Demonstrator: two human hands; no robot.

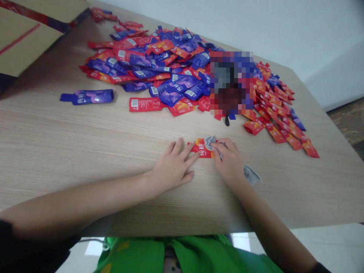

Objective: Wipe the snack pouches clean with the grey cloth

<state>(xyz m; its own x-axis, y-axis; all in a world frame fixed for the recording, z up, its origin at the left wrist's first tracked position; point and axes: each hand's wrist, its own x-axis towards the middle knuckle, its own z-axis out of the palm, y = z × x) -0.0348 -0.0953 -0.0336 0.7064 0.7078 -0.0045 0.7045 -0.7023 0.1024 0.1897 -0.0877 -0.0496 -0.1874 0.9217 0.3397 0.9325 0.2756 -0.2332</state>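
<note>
Near table edge point(182, 223): red sachet point(202, 148) under both hands

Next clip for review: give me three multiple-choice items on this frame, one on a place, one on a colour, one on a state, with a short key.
1. Where does the lone purple sachet lie?
A. left of the big heap
B. under the right hand
C. at the near table edge

2. What colour is the sachet under the fingertips?
A. purple
B. red with orange
C. green

3. How is the left hand?
A. closed in a fist
B. lifted off the table
C. flat, fingers spread, on the table

Key: 1 A, it lies apart on the wooden table, left of the heap of sachets. 2 B, red with an orange patch shows between both hands. 3 C, palm down, fingertips reaching the sachet, while the right hand pinches a grey crumpled piece at it.
</note>
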